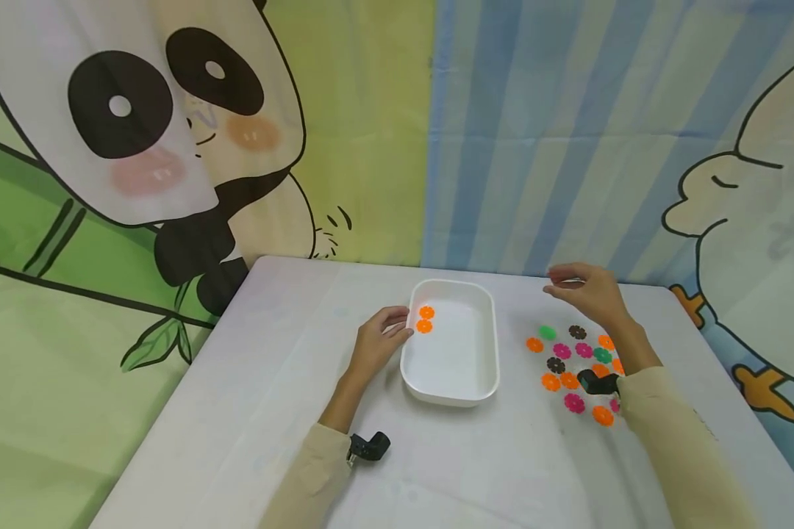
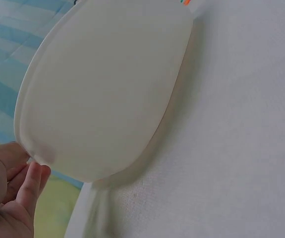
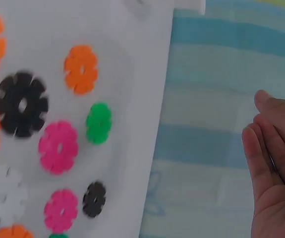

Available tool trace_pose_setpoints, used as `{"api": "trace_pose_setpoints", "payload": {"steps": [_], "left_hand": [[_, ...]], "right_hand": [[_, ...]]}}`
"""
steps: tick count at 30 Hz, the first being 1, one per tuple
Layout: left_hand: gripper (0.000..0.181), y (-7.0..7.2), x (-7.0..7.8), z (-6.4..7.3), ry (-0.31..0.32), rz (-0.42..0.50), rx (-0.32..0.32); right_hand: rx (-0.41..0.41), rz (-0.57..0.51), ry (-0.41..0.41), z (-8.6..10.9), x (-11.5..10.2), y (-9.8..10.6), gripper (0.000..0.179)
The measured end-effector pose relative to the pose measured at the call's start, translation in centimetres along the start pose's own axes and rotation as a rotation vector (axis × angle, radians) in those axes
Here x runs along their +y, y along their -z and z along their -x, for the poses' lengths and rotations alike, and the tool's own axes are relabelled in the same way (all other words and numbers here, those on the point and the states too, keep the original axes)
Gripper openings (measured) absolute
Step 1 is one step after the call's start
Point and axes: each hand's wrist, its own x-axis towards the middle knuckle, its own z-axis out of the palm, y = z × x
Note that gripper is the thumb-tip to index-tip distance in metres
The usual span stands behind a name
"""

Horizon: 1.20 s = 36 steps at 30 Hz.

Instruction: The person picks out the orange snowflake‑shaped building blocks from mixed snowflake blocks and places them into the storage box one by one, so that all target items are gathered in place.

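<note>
My left hand [image 1: 378, 342] pinches the left rim of a white plastic tray [image 1: 459, 367], thumb and fingers meeting at its edge in the left wrist view. Inside the tray, near that rim, lie two orange flower-shaped discs [image 1: 425, 326]. Raised over the table's far right part, my right hand [image 1: 589, 294] has its fingers loosely bent, with nothing between them in the right wrist view. Below it are scattered notched plastic discs: orange [image 3: 81, 69], pink [image 3: 58, 147], green [image 3: 99, 123], black [image 3: 21, 104] and white [image 3: 4, 196]. My right forearm hides some of them.
The white table [image 1: 291, 308] meets a hanging cloth with a panda [image 1: 198, 110] and blue stripes [image 1: 536, 147] along its far edge. Each wrist carries a small black camera [image 1: 370, 446]. The loose discs spread to the right of the tray.
</note>
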Motion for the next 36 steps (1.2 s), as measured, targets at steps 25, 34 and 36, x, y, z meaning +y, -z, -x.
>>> {"api": "trace_pose_setpoints", "payload": {"steps": [25,34,36], "left_hand": [[0.041,0.5,3.0,0.8,0.041,0.029,-0.042],[0.043,0.1,0.1,0.1,0.047,0.030,-0.018],[0.042,0.1,-0.3,0.1,0.046,0.026,-0.008]], "right_hand": [[-0.062,0.183,-0.270,7.7,13.3,2.8,0.052],[-0.069,0.168,-0.299,7.8,12.7,3.0,0.050],[-0.074,0.163,-0.302,7.9,12.5,3.0,0.051]]}}
